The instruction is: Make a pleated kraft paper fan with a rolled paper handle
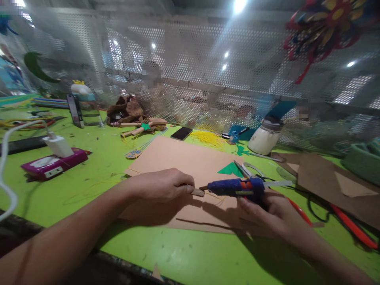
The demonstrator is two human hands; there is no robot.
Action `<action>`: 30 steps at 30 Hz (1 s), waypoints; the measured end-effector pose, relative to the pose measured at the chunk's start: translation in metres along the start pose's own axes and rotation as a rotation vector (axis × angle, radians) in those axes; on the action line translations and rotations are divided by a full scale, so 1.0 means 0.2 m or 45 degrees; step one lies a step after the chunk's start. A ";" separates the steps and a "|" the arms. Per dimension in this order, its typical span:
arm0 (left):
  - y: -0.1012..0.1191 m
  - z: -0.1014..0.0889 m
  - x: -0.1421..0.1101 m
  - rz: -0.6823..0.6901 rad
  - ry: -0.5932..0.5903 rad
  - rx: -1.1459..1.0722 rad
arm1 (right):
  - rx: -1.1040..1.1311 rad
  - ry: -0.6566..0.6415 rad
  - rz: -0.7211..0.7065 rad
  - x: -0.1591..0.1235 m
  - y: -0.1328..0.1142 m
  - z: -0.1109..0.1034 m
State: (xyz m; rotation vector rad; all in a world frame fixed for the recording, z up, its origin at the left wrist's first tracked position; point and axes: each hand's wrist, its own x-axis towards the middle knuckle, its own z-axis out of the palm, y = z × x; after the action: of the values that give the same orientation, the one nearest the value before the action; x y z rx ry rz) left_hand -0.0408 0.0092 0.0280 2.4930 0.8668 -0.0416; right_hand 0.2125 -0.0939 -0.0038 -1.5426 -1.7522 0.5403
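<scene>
My left hand [163, 185] is closed around a small brown rolled-paper stick [198, 192], whose end pokes out past the fingertips. In my right hand [274, 211] is a blue glue gun [227, 187] with a clear glue stick [279, 183] at its back. The gun's nozzle is right by the stick's tip; whether they touch I cannot tell. Thin yellow string [218, 197] shows near the stick. Both hands are over a tan paper sheet [166, 156]. Beyond the gun lie a green paper piece [230, 170] and scissors [252, 170], partly hidden.
On the green table [190, 249] are a purple power strip [55, 166] with a white charger, a black phone [181, 133], yellow shreds [208, 138] and a white jar [263, 138]. Brown card pieces [317, 170] and an orange-red handle [353, 227] lie right. A perforated panel [192, 51] stands behind.
</scene>
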 end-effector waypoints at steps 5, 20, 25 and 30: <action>0.00 0.00 -0.01 -0.002 -0.006 0.017 | -0.059 0.035 0.062 -0.02 0.02 0.00; -0.01 0.00 0.00 0.043 -0.006 -0.020 | -0.080 -0.053 0.056 -0.02 0.03 0.00; -0.01 0.01 -0.01 0.042 -0.014 -0.018 | -0.032 -0.024 0.044 -0.02 0.01 -0.01; -0.01 0.01 0.00 0.043 -0.005 -0.023 | -0.161 -0.086 -0.010 -0.01 0.01 -0.01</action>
State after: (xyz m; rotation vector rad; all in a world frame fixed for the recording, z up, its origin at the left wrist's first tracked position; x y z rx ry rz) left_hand -0.0420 0.0086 0.0258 2.4895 0.8202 -0.0271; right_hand 0.2158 -0.0961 -0.0053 -1.6207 -1.8743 0.4910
